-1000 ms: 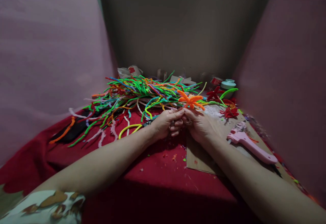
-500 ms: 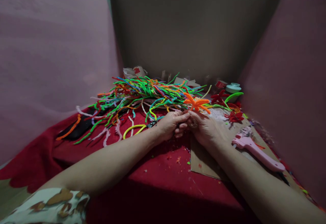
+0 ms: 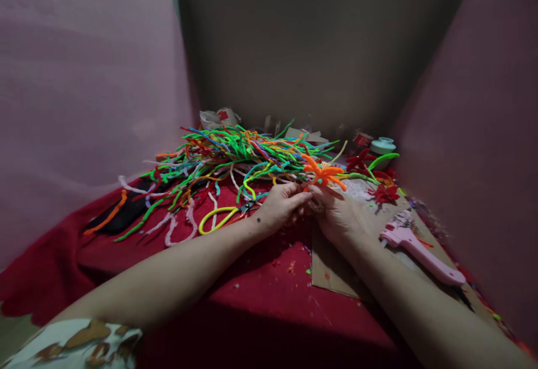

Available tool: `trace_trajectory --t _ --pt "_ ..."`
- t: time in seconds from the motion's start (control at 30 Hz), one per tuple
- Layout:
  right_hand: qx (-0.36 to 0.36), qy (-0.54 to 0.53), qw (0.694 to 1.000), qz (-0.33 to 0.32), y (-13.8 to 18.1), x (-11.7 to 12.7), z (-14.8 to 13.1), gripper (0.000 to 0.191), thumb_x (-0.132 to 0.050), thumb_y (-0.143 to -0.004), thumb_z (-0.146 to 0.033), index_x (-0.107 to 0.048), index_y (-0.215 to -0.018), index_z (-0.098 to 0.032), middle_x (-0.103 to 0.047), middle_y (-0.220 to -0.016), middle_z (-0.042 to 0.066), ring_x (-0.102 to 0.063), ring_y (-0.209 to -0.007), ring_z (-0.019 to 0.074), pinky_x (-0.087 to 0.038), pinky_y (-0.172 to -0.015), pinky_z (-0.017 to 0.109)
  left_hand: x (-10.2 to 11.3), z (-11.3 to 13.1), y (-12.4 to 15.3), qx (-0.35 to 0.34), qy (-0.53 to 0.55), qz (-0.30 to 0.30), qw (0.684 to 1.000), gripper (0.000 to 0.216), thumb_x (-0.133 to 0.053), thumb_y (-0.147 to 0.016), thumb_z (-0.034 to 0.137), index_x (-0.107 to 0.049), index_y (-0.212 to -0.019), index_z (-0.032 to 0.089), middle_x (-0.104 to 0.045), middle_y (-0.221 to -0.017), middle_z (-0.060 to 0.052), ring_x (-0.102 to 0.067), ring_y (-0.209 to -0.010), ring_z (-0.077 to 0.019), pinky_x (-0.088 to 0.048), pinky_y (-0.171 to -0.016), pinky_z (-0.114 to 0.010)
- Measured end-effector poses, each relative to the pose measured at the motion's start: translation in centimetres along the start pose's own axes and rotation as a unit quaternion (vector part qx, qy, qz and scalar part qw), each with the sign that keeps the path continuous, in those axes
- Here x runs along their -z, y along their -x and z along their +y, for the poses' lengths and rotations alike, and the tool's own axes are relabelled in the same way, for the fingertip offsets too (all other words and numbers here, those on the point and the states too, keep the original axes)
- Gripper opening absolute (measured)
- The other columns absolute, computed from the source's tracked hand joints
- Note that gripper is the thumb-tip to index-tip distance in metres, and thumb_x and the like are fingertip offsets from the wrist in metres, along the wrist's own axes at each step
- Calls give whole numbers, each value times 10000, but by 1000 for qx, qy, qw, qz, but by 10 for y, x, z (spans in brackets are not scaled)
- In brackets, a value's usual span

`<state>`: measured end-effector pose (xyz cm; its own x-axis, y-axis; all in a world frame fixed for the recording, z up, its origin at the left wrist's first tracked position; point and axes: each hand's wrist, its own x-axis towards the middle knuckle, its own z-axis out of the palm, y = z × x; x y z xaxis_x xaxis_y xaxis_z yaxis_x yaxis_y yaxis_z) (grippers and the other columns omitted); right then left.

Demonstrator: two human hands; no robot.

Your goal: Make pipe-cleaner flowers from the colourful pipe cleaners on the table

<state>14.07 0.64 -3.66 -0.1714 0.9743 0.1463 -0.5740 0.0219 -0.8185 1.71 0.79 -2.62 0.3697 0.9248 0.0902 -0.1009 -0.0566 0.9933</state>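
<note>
An orange pipe-cleaner flower (image 3: 323,174) with several looped petals stands up between my two hands, above the red cloth. My left hand (image 3: 282,205) is closed, its fingertips pinching at the flower's base. Pressed close beside it, my right hand (image 3: 332,209) is closed as well, thumb and fingers gripping the same base. The stem and exact grip points are hidden behind the fingers. Just left of my left hand lie yellow-handled scissors or cutters (image 3: 218,219), partly covered by pipe cleaners.
A large heap of coloured pipe cleaners (image 3: 239,148) spreads behind my hands. On the right, a pink glue gun (image 3: 420,248) rests over a cardboard sheet (image 3: 332,274). Red pipe-cleaner flowers (image 3: 384,193) and a pale green jar (image 3: 383,145) sit farther back. Scraps dot the red cloth (image 3: 269,296).
The orange flower has turned slightly, its petals tilting more toward me. My left hand has shifted its grip and rolled a little. The view has moved slightly.
</note>
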Motion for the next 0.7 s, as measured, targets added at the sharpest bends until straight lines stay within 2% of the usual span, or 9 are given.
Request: trace_trajectory --t 0.07,0.13,0.27,0.37,0.53,0.7 --pt "-4 0 1000 -3 0 1 1 130 -692 -639 -274 -618 -723 -207 -634 -623 -3 -599 -621 176 -481 -549 304 0 0 0 -11 -32 13 999 263 -611 -754 371 -549 -661 133 -498 -479 45 -394 -316 -28 -269 -316 -140" --pt "-10 1 1000 0 0 2 2 141 -691 -646 -289 -624 -737 -204 -622 -608 -6 -588 -589 165 -476 -535 296 1 0 -1 -5 -20 8 1000 278 -593 -766 381 -535 -648 136 -506 -496 42 -402 -319 -28 -267 -312 -140" --pt "-14 2 1000 -10 -1 1 1 181 -675 -667 -322 -639 -793 -198 -586 -568 -24 -557 -544 141 -460 -515 274 2 0 -1 35 95 -34 994 256 -593 -768 402 -512 -736 162 -479 -505 73 -351 -294 -26 -260 -288 -144" --pt "-14 -11 1000 -19 -1 -2 -1 172 -650 -673 -275 -649 -819 -185 -569 -573 -33 -526 -524 118 -442 -508 251 4 2 -2 64 182 -74 978 214 -608 -772 353 -507 -777 165 -418 -493 95 -279 -297 -16 -271 -284 -136" --pt "10 -22 999 -21 -1 -2 -5 126 -640 -643 -200 -656 -766 -174 -529 -545 -53 -441 -487 72 -393 -489 199 8 4 -5 101 263 -126 951 105 -535 -827 253 -528 -806 150 -364 -491 96 -219 -288 -14 -273 -258 -132" --pt "-10 -43 998 -41 -1 3 -2 40 -649 -690 -183 -638 -728 -189 -551 -579 -48 -465 -542 68 -428 -577 191 10 4 -5 139 330 -157 920 160 -417 -869 177 -524 -761 128 -320 -501 90 -156 -289 -8 -226 -248 -121"
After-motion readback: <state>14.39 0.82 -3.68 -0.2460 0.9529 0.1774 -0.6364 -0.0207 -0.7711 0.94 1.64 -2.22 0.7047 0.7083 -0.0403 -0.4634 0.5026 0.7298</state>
